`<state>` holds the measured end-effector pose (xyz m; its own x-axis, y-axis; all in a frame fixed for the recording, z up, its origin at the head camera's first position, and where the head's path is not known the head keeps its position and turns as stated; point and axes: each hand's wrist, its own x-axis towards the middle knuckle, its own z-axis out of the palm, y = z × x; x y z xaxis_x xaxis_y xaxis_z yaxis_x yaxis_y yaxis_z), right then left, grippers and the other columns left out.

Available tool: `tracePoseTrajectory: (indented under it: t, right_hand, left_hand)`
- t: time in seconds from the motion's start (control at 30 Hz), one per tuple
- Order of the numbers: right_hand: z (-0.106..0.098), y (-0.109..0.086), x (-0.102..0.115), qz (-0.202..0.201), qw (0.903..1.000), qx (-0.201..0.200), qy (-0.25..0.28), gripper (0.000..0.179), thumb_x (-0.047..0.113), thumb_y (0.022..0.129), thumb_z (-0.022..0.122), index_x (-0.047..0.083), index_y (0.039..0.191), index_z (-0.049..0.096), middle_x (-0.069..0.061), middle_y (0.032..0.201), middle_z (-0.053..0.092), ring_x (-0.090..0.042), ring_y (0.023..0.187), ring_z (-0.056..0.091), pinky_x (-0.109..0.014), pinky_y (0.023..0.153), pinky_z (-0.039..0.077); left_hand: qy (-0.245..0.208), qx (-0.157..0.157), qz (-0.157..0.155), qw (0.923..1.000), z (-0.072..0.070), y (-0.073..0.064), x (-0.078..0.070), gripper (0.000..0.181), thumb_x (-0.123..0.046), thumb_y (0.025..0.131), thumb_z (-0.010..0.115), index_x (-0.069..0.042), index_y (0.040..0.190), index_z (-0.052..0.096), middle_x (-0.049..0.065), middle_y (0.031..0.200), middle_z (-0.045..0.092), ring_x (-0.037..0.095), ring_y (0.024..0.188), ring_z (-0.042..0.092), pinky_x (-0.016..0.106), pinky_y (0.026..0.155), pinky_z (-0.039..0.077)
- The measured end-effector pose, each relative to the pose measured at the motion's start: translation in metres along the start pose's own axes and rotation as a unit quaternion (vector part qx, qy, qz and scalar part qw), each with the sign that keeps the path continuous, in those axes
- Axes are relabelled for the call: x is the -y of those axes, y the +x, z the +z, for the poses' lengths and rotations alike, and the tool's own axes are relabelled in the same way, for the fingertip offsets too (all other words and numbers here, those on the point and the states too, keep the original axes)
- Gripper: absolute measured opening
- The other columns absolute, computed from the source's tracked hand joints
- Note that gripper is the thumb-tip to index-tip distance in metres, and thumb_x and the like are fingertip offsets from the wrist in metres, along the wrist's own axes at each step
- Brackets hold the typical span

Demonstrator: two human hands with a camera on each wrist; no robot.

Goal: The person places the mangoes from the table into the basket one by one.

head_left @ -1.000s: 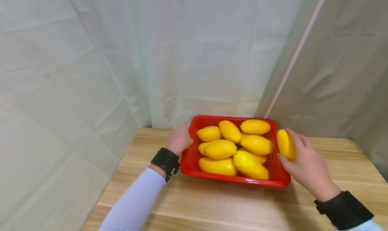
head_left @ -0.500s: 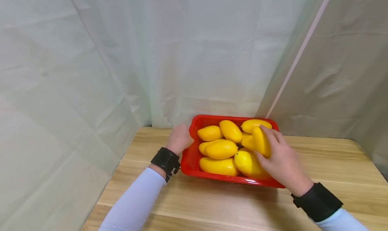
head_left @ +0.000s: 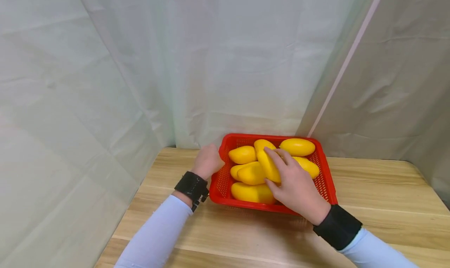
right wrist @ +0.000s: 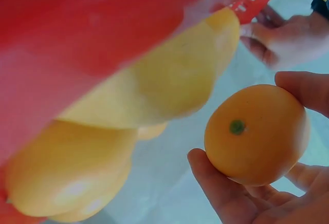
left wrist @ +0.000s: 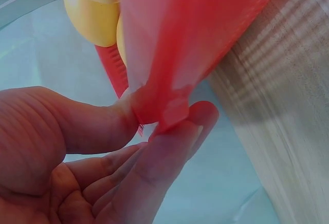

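Observation:
A red plastic basket [head_left: 219, 190] full of yellow mangoes stands on the wooden table. My left hand [head_left: 208, 161] pinches the basket's left rim between thumb and fingers, as the left wrist view shows at the red rim [left wrist: 175, 108]. Over the middle of the pile, my right hand [head_left: 299, 188] grips a mango [head_left: 268, 165] between thumb and fingertips. In the right wrist view that same mango [right wrist: 257, 134] shows its green stem end. Other mangoes [head_left: 254, 193] lie about it in the basket, and some are hidden beneath my right hand.
The wooden table [head_left: 379, 190] runs out on both sides of the basket. Pale sheeting [head_left: 246, 65] hangs behind and to the left, close to the table's back edge. A black band [head_left: 337, 227] is on each wrist.
My right hand has carried the mango leftward, from beyond the basket's right rim to above the middle of the pile. My left hand stays on the left rim.

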<state>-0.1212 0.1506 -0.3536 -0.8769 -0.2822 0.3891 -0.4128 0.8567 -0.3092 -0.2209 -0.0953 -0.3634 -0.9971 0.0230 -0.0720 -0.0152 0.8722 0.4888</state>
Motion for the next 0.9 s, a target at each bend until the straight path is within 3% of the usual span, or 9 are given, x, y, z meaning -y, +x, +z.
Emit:
tracePoseTrajectory:
  t: [0.47, 0.9]
  right_hand:
    - [0.017, -0.002, 0.030, -0.064, 0.9955, 0.066, -0.021, 0.091, 0.033, 0.072, 0.079, 0.034, 0.145, 0.026, 0.002, 0.137, 0.042, -0.018, 0.112, 0.052, -0.038, 0.089, 0.052]
    - [0.029, -0.004, 0.037, -0.108, 0.9855, 0.128, -0.027, 0.092, 0.028, 0.073, 0.078, 0.038, 0.145, 0.022, 0.001, 0.134, 0.044, -0.019, 0.108, 0.051, -0.040, 0.088, 0.052]
  left_hand:
    - [0.010, 0.001, 0.003, 0.9999, -0.001, -0.002, -0.001, 0.011, -0.009, 0.075, 0.067, -0.004, 0.085, 0.063, 0.009, 0.069, 0.060, 0.022, 0.057, 0.057, 0.024, 0.047, 0.045]
    - [-0.022, 0.006, 0.000, 0.9997, -0.002, -0.004, 0.001, 0.012, -0.009, 0.076, 0.067, -0.006, 0.086, 0.061, 0.009, 0.069, 0.061, 0.021, 0.056, 0.058, 0.024, 0.047, 0.047]
